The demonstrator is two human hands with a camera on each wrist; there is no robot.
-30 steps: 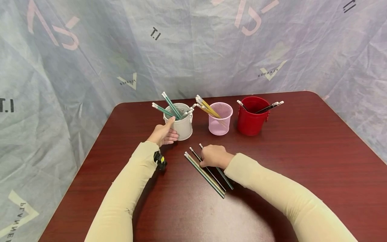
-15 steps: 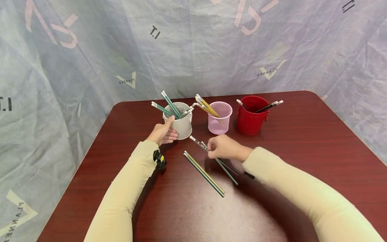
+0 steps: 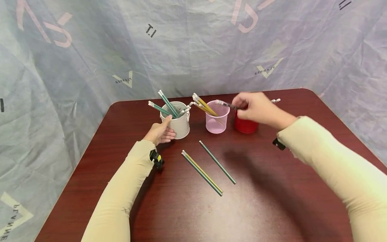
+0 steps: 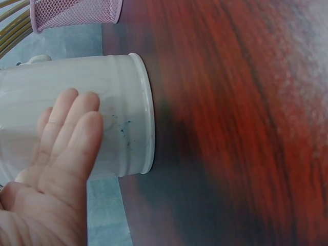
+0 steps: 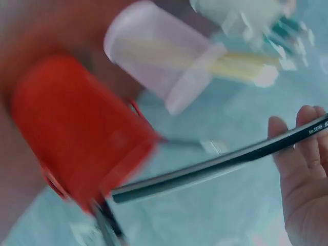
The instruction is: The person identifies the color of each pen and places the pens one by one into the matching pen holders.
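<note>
My right hand (image 3: 257, 107) pinches a black pencil (image 5: 220, 163) above the red bucket (image 3: 246, 126). The pencil's white eraser end points left toward the pink mesh cup, and in the right wrist view its other end overlaps the bucket's rim. Much of the bucket is hidden behind the hand in the head view. On the left, my left hand (image 3: 160, 132) rests against the side of the white bucket (image 3: 180, 129), thumb near the rim and fingers (image 4: 84, 136) straight. Green pencils (image 3: 167, 103) and several white-tipped ones lean in that bucket.
Between the buckets, the pink mesh cup (image 3: 216, 124) holds yellow pencils (image 3: 207, 108). On the table in front lie a lone green pencil (image 3: 217, 162) and, left of it, a yellow pencil (image 3: 202, 169) beside another green pencil (image 3: 202, 175). A fabric backdrop (image 3: 181, 50) hangs behind.
My right hand has lifted the black pencil off the table and carried it up and right to the red bucket. The lone green pencil shifted slightly right. My left hand stays at the white bucket.
</note>
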